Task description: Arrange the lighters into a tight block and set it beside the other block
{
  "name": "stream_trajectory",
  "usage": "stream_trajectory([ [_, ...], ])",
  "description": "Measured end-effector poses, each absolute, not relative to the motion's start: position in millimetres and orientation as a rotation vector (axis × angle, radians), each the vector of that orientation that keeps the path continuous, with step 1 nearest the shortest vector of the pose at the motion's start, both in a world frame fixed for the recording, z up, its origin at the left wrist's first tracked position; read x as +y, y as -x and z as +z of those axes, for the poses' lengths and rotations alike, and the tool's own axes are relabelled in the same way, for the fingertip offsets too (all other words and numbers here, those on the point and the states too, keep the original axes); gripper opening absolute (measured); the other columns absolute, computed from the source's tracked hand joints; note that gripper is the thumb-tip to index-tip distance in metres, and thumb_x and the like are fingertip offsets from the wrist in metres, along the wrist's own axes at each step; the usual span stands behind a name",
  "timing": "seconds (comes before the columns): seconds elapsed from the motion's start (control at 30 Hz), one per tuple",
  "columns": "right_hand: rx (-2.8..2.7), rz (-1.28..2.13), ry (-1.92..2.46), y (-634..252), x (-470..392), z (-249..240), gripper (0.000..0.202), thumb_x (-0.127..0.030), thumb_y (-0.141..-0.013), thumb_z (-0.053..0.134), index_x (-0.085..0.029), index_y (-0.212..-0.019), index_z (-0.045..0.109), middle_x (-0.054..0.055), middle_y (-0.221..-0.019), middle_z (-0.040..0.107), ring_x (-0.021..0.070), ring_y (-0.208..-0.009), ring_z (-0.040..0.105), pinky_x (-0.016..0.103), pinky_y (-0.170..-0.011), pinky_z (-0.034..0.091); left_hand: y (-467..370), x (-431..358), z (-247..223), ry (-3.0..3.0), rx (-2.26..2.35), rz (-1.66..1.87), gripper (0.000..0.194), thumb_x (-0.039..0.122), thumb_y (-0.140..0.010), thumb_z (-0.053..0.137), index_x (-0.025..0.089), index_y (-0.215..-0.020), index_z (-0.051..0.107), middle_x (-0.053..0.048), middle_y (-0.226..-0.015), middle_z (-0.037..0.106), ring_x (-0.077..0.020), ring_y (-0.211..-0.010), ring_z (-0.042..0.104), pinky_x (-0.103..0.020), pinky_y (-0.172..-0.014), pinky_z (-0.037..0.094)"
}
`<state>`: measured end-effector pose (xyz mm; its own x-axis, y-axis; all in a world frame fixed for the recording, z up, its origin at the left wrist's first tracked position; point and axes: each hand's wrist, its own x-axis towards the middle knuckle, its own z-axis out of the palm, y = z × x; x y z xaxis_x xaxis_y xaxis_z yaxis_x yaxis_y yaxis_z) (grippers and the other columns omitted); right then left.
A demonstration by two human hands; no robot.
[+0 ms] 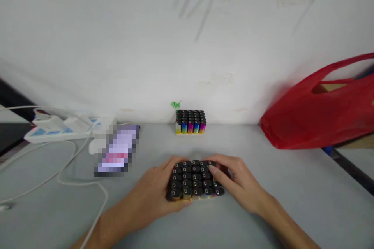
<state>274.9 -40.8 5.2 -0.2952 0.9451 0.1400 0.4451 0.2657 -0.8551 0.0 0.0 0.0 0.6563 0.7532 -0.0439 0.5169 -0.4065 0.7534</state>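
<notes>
Power strip (68, 132), then phone (118, 149), lay on tabletop (236, 140) at ten o'clock from near lighter block (197, 179). Left hand (154, 183) gripped block's nine-o'clock side, thumb along six-o'clock edge. Block sat between hands, black ends pointing up, each unit's long axis upright. Far lighter block (191, 122) stood at twelve, likewise upright. Right hand (238, 179): thumb on black ends, fingers curled toward twelve; whether gripping, could not tell. Red bag (321, 113) slanted at two.

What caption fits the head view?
Left hand and right hand flank a block of lighter-like pieces; a similar block behind.
</notes>
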Motion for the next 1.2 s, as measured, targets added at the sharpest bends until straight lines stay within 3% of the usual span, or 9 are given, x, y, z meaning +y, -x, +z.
stream_trajectory([
  [0.43,-1.866,0.945,1.262,-276.3,-40.9,3.1,0.033,-0.043,-0.115,0.056,-0.025,-0.129,0.08,0.0,-0.094,0.077,0.0184,-0.081,0.067,0.031,-0.075,0.05,0.3,0.7,-3.9,-2.11,0.985,0.406,0.064,0.025,-0.083,0.092,0.034,-0.136,0.057,0.003,-0.129,0.075,-0.0273,-0.115,0.075,-0.036,-0.095,0.057],
  [1.2,-1.865,0.934,1.259,-275.0,-40.9,2.7,0.034,-0.043,-0.115,0.056,-0.024,-0.129,0.08,0.001,-0.094,0.077,0.0187,-0.08,0.068,0.031,-0.075,0.05,1.3,0.5,-4.9,-2.109,0.981,0.402,0.063,0.026,-0.085,0.092,0.036,-0.137,0.056,0.002,-0.131,0.075,-0.0271,-0.115,0.075,-0.037,-0.095,0.057],
])
